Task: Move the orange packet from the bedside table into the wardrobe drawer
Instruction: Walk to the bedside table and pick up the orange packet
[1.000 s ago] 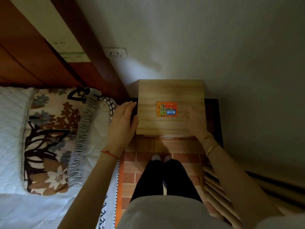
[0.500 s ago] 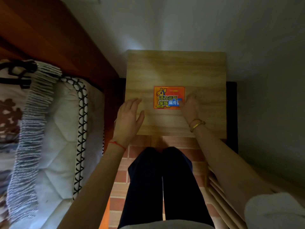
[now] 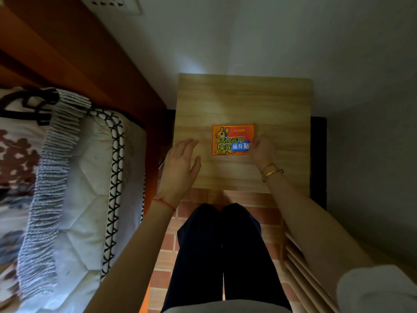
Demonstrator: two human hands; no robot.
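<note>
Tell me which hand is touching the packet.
The right hand, with the gold bangle: its fingers overlap the packet's right edge. The left hand is apart.

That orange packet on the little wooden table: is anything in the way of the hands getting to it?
Nothing visible is. The orange packet lies flat and alone on the bedside table. The right hand is already at its right edge, and the left hand hovers open to its left with only bare wood between them.

Left hand (image 3: 180, 163) flat, right hand (image 3: 261, 150) curled
</note>
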